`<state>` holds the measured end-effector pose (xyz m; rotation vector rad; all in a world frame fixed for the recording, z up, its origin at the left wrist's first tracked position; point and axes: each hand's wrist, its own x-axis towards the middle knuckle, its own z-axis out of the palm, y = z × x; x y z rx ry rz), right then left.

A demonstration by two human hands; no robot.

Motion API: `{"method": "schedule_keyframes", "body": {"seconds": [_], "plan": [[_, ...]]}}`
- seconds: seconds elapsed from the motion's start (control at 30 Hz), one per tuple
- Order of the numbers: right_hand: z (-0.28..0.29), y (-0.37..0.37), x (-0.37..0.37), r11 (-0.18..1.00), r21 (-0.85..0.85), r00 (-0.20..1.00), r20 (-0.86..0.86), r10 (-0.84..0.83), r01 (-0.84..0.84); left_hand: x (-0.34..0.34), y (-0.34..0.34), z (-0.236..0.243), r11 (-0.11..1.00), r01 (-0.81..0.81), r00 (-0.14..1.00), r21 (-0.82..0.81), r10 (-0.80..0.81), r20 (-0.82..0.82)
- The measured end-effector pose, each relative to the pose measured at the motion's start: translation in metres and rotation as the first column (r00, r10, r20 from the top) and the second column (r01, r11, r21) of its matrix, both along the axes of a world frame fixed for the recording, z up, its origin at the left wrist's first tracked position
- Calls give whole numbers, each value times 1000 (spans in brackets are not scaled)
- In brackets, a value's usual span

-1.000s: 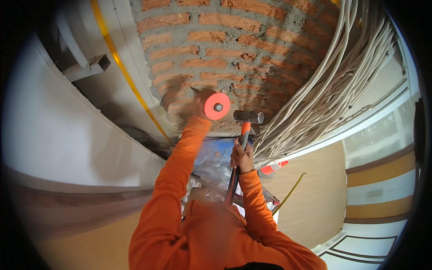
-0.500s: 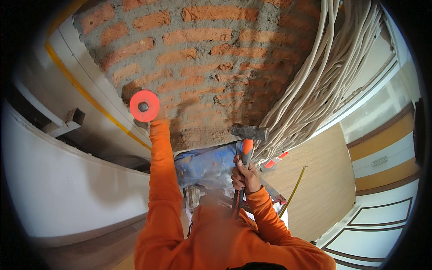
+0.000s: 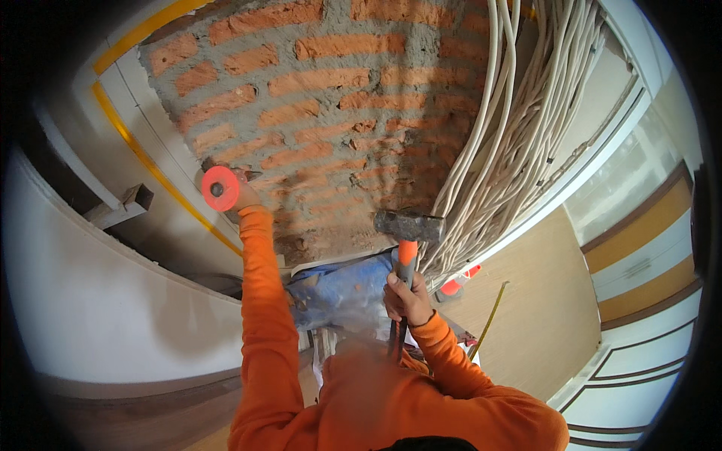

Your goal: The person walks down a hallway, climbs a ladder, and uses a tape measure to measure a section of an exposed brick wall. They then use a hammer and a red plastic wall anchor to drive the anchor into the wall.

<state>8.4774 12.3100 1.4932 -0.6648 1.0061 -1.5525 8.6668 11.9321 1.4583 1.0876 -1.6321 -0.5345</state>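
Note:
My left hand [image 3: 245,195], raised at the left edge of the exposed brick wall [image 3: 331,120], is closed on a chisel with a round red guard [image 3: 220,188]; its tip points toward the bricks, and whether it touches them is unclear. The guard partly hides my fingers. Lower and to the right, my right hand [image 3: 406,299] grips the dark-and-orange handle of a hammer [image 3: 410,225], held upright with its heavy head in front of the bricks.
A bundle of white cables [image 3: 511,150] hangs along the right of the bricks. Blue sheeting [image 3: 331,286] lies below them. An open dark slot with a metal channel [image 3: 113,210] runs at the left. A yellow tape measure [image 3: 489,319] and red object [image 3: 451,286] are low right.
My left hand with the chisel has moved left from the middle of the bricks to their left edge. The hammer stays in my right hand; the view has shifted.

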Motion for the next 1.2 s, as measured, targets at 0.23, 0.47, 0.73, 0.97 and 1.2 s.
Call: {"method": "schedule_keyframes", "body": {"seconds": [0.23,0.47,0.73,0.97,1.2], "plan": [[0,31,-11,1000,-11,991,-129,-30,29,-27,46,21,931,268,857,-247,-347,-381],[-7,55,-17,985,77,972,-190,-139,156,-122,105,-5,189,781,5,-595,-955,-297],[-17,81,-28,932,49,883,-340,-323,360,-165,186,-95,761,441,693,476,-626,358],[2,82,-38,902,-16,805,-445,-392,431,-223,131,-61,865,500,865,-44,-496,79],[55,60,-39,804,-443,620,-517,-590,396,-281,96,-15,752,531,350,-391,-615,-707]]}}
